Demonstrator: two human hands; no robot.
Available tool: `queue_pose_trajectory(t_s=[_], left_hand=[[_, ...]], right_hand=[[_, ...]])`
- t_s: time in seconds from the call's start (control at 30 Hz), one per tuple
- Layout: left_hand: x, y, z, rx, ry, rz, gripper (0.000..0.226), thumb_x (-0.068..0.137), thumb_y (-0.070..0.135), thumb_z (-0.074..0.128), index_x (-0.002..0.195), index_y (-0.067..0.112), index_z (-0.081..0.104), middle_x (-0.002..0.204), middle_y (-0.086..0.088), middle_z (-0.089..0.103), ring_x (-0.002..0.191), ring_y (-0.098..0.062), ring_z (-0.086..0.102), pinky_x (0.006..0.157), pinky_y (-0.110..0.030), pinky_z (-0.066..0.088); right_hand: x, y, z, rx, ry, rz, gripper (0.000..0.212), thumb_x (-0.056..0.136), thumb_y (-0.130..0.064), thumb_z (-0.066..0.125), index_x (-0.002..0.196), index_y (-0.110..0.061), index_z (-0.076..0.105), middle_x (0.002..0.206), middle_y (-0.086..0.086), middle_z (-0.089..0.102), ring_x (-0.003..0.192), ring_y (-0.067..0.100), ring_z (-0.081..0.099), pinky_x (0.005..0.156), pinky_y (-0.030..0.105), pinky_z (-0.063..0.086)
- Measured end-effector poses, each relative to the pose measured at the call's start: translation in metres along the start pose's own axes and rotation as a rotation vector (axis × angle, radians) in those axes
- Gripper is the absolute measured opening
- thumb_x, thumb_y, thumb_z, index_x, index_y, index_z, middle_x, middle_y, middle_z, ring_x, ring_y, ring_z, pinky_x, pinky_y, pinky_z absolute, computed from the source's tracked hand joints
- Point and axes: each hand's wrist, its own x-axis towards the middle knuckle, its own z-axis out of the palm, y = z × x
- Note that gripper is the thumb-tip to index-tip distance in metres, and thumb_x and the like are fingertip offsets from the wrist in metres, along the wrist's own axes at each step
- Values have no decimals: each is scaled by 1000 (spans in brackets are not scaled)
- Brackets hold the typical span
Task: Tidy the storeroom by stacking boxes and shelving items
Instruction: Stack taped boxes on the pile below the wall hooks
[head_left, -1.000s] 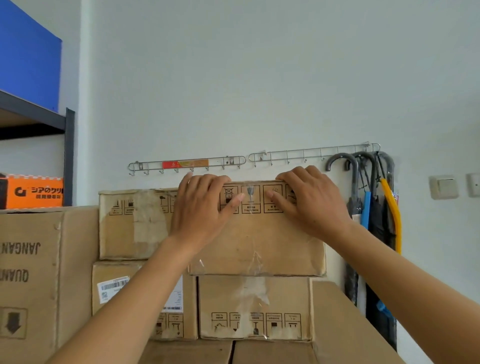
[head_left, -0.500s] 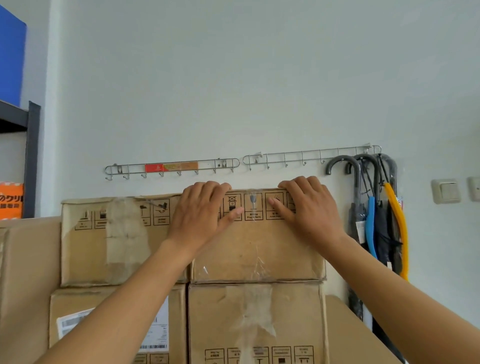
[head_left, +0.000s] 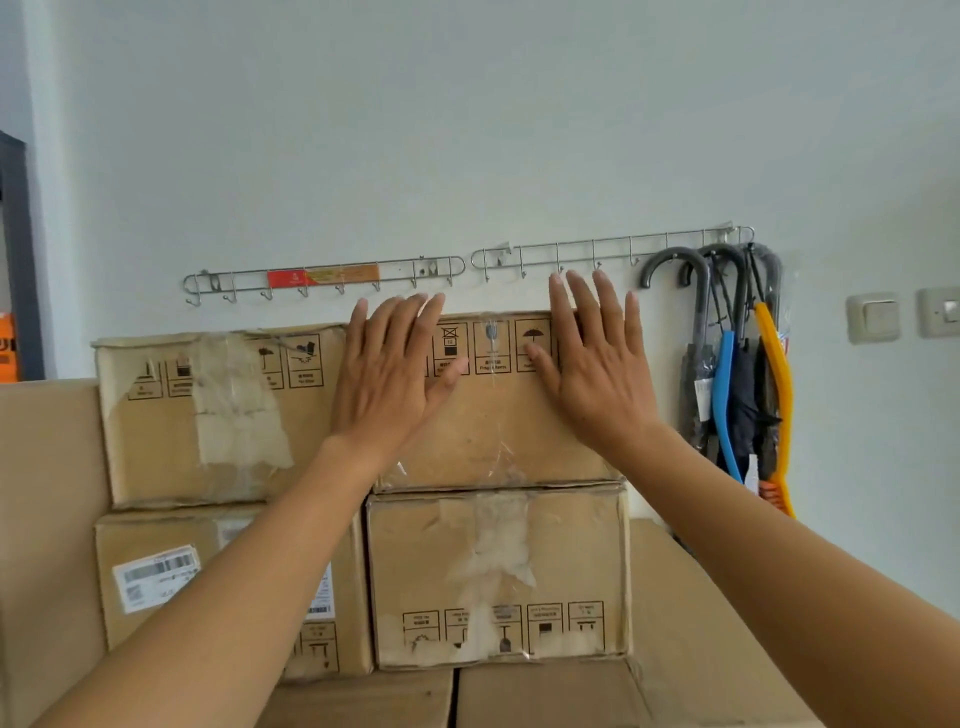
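Our left hand (head_left: 387, 374) is flat and fully spread, fingers extended upward, in front of the upper left part of the top box (head_left: 498, 415); it grips nothing. Our right hand (head_left: 592, 369) is likewise spread flat over the upper right part of the same box, fingertips reaching above its top edge, and it holds nothing. We cannot tell whether the palms press the cardboard or sit just off it. The top box stands on a lower box (head_left: 498, 577), their front faces nearly flush, with clear tape running down the middle of both. Just left of the top box sits a second box (head_left: 208, 415) with a torn tape patch, resting on a labelled box (head_left: 171, 577) that carries a white barcode sticker. A tall carton (head_left: 47, 519) stands at the far left. On the wall behind the stack, two wire hook rails (head_left: 322, 275) run side by side, the left one bearing a red and orange label. Umbrellas (head_left: 737, 374) hang from the right rail's end, beside the stack, with grey, blue and yellow handles. Two wall switches (head_left: 875, 317) are mounted further right.
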Motion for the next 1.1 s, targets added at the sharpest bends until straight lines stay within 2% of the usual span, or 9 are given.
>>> queue_pose_trajectory(t_s=[0.07, 0.13, 0.2, 0.3, 0.37, 0.43, 0.63, 0.9, 1.1], left_hand=[[-7, 4, -5, -14, -66, -28, 75, 96, 61, 22, 154, 13, 19, 159, -12, 23, 147, -30, 18, 120, -49, 6], [-18, 10, -12, -47, -120, -54, 78, 95, 64, 21, 156, 17, 9, 163, -9, 4, 150, -27, -1, 121, -49, 3], [-31, 17, -24, -106, -175, -102, 75, 96, 64, 23, 155, 20, 8, 163, -7, -3, 149, -23, -10, 121, -46, 3], [-52, 27, -48, -176, -261, -168, 70, 96, 60, 28, 154, 20, 21, 162, -6, 12, 149, -22, 6, 118, -41, 16], [-67, 32, -64, -185, -296, -170, 71, 94, 60, 27, 151, 17, 28, 156, -6, 28, 143, -23, 24, 114, -41, 29], [-84, 33, -77, -183, -347, -199, 70, 95, 59, 28, 150, 17, 29, 153, -5, 34, 139, -23, 30, 110, -39, 33], [-138, 26, -112, -138, -533, -313, 75, 92, 66, 26, 153, 21, 22, 155, -4, 32, 141, -24, 28, 112, -43, 32], [-222, 18, -167, -191, -645, -464, 70, 93, 66, 35, 149, 24, 32, 146, -2, 39, 133, -24, 37, 104, -41, 38], [-301, -6, -239, -167, -763, -547, 67, 94, 61, 41, 149, 24, 32, 150, -1, 36, 136, -24, 34, 109, -40, 31]], right_hand=[[-8, -2, -8, -23, -99, -17, 72, 98, -55, 22, 153, -10, 12, 160, 16, 11, 148, 33, 4, 118, 53, 5], [-15, -3, -19, -34, -200, -35, 75, 97, -56, 24, 154, -11, 5, 160, 16, -1, 148, 32, -5, 119, 51, 1], [-23, -4, -35, -23, -313, -49, 76, 97, -55, 30, 154, -14, 0, 159, 15, -13, 147, 31, -14, 120, 48, -4], [-41, -12, -59, 19, -457, -77, 68, 100, -44, 36, 154, -13, 9, 159, 14, -16, 146, 28, -18, 120, 43, -5], [-54, -23, -73, 115, -516, -71, 60, 100, -41, 39, 151, -12, 23, 161, 13, -6, 148, 28, -9, 120, 41, 3], [-65, -38, -85, 210, -562, -55, 57, 100, -42, 41, 148, -13, 28, 161, 12, 3, 149, 27, 1, 119, 41, 13], [-95, -82, -104, 332, -664, -14, 62, 99, -50, 39, 150, -18, 25, 161, 11, 7, 148, 28, 9, 116, 41, 21], [-156, -150, -130, 478, -785, 50, 67, 96, -54, 42, 150, -18, 26, 160, 10, 16, 148, 27, 11, 114, 44, 24], [-204, -240, -162, 587, -839, -12, 66, 95, -53, 46, 148, -17, 30, 157, 11, 23, 145, 28, 19, 112, 47, 30]])
